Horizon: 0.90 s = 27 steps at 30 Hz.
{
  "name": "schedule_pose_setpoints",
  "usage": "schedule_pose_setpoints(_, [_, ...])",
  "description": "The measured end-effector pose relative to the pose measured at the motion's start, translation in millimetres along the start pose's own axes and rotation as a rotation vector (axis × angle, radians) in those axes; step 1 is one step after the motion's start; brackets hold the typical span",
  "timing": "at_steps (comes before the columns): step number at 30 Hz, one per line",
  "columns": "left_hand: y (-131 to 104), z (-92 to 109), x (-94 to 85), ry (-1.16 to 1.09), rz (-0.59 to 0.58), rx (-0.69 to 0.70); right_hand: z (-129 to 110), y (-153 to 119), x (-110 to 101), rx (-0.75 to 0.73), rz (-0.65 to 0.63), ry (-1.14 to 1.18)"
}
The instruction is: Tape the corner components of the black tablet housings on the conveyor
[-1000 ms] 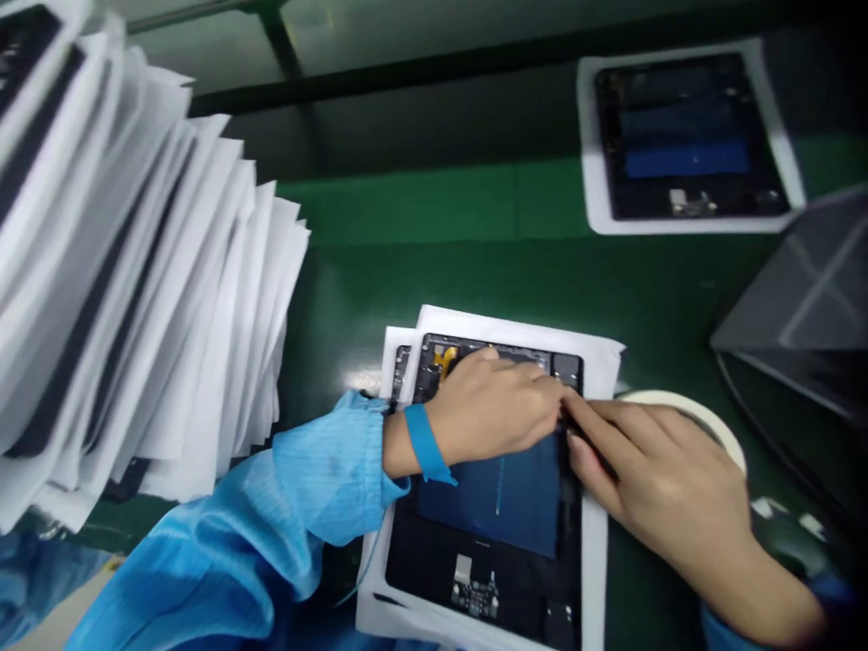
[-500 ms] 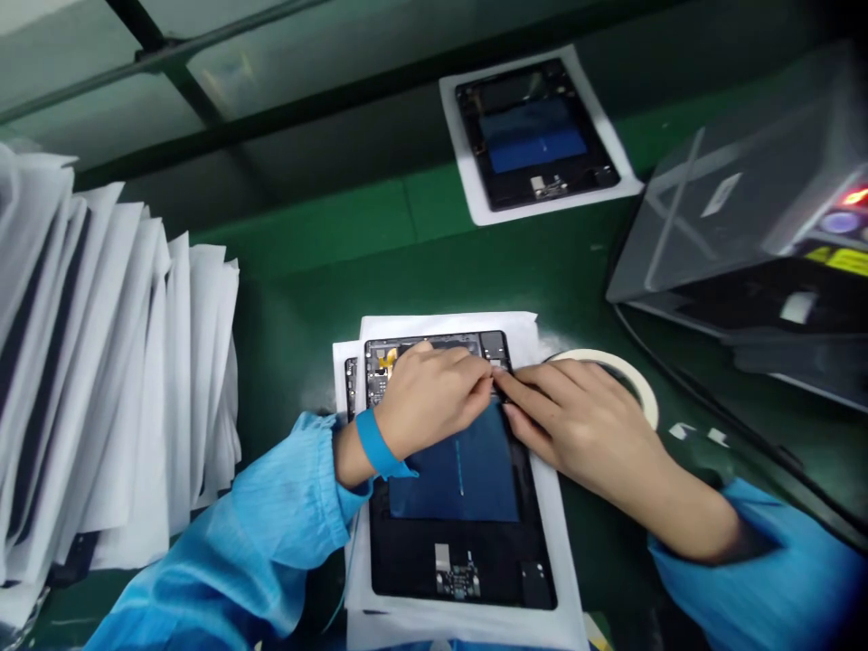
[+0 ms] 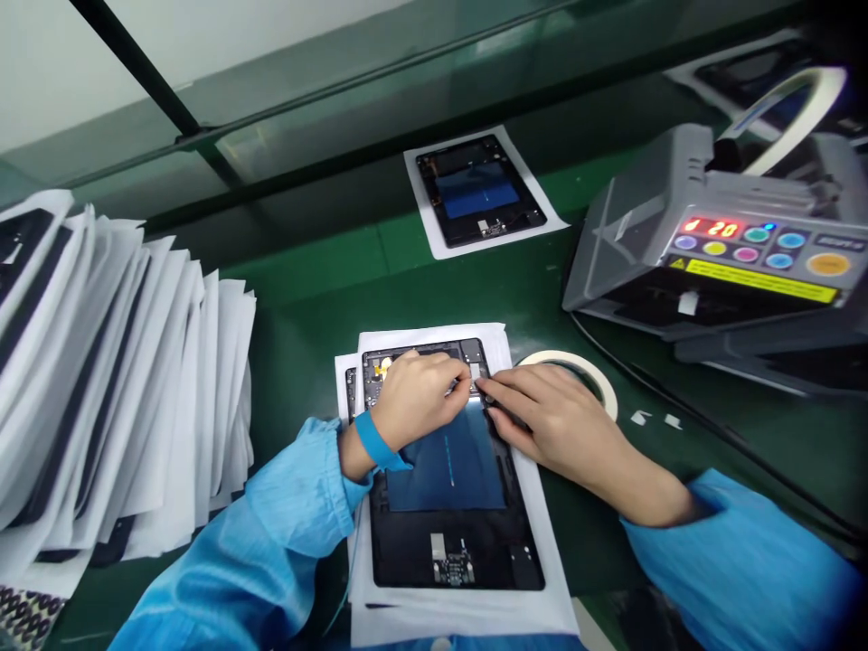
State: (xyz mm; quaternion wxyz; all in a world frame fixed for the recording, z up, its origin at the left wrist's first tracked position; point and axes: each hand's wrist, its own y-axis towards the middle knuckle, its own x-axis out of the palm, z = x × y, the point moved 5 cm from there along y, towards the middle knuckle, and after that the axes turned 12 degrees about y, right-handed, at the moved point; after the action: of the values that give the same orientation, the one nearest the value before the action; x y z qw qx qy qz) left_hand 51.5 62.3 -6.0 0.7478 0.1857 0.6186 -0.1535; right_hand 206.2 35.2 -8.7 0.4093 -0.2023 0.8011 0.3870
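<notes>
An opened tablet [image 3: 448,551], black with a blue battery [image 3: 440,475] and bare circuit boards, lies on white sheets with another unit partly under it. My left hand [image 3: 421,398], with a blue band at its wrist, is over the tablet's upper half. Its thumb and forefinger pinch together by a small pale patch [image 3: 476,371] near the upper right; whatever is between them is too small to make out. My right hand [image 3: 552,411] rests at the tablet's right edge. Its fingers are stretched out, the fingertips close to that patch and the thumb apart.
A roll of cream tape [image 3: 607,384] lies partly under my right hand, with small white scraps [image 3: 673,421] beside it. A grey tape dispenser [image 3: 630,235] with a lit display stands right, its cable crossing the table. Another opened tablet [image 3: 467,231] lies behind. Sheet-wrapped units [image 3: 163,398] stand left.
The view has tilted up and turned right, bringing the dispenser's panel into sight. Both hands stay at the tablet's upper right, with hardly any shift against it.
</notes>
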Motion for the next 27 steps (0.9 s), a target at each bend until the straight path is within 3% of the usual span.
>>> schedule_pose_setpoints(5, [0.8,0.1,0.4,0.023,-0.029,-0.013,-1.7,5.7,5.1,0.03,0.02,-0.019])
schedule_pose_setpoints(8, [1.1,0.5,-0.6,0.04,-0.038,-0.014,-9.9,0.2,-6.5,0.028,0.083,-0.03])
schedule_pose_setpoints(12, [2.9,0.4,-2.1,0.018,-0.019,0.011,-10.3,-41.7,-57.1,0.078,0.265,-0.191])
schedule_pose_setpoints(16, [6.5,-3.3,-3.2,-0.036,0.031,0.033,14.2,-108.6,-121.6,0.159,0.522,-0.755])
schedule_pose_setpoints(20, [8.0,-6.8,-4.1,-0.029,0.041,0.034,46.9,-142.6,-147.0,0.201,0.468,-1.007])
schedule_pose_setpoints(27, [10.3,-3.5,-4.5,-0.012,0.007,0.008,77.7,-127.3,-150.9,0.323,0.389,-0.853])
